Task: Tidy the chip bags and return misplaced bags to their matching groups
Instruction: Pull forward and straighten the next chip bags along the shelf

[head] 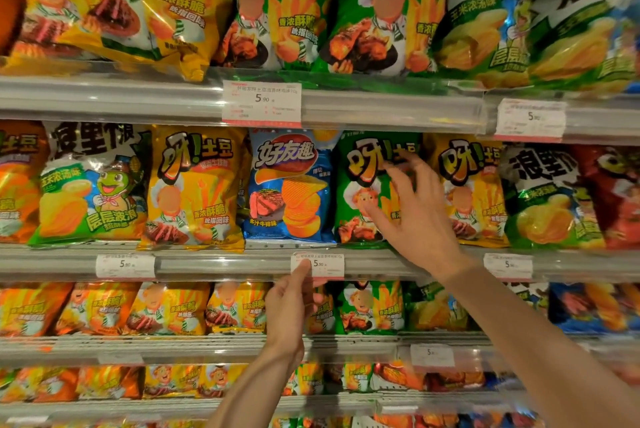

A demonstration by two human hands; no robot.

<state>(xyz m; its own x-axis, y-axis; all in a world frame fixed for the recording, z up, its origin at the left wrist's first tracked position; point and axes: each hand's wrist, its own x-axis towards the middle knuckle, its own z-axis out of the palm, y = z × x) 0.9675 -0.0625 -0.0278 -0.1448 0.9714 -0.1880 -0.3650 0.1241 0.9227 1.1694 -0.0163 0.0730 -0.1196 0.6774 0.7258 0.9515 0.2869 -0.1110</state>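
Head view, only one: right hand at about 3 o'clock of frame centre, fingers spread wide, hovering over or just touching the glossy green foil chip bag with the chef cartoon on the middle shelf; cannot tell if there's contact, nothing gripped. Left hand at 6 o'clock, fingers loosely curled, index tip on the white paper price tag clipped to the grey metal shelf rail; holding nothing. Middle row is mixed: at 9 o'clock of the green bag stands a shiny blue foil ridged-chip bag, the only one of its kind in that row, then a yellow foil chef bag; at 3 o'clock of the green bag another yellow chef bag. The matching green group sits on the top shelf at 12 o'clock. Risks, my read: bags are packed touching, so pulling the green one could drag either neighbour forward and tip it off the rail. Slick foil plus an open-handed grab could slip. Left fingertip pressure could knock the tag out of its holder.
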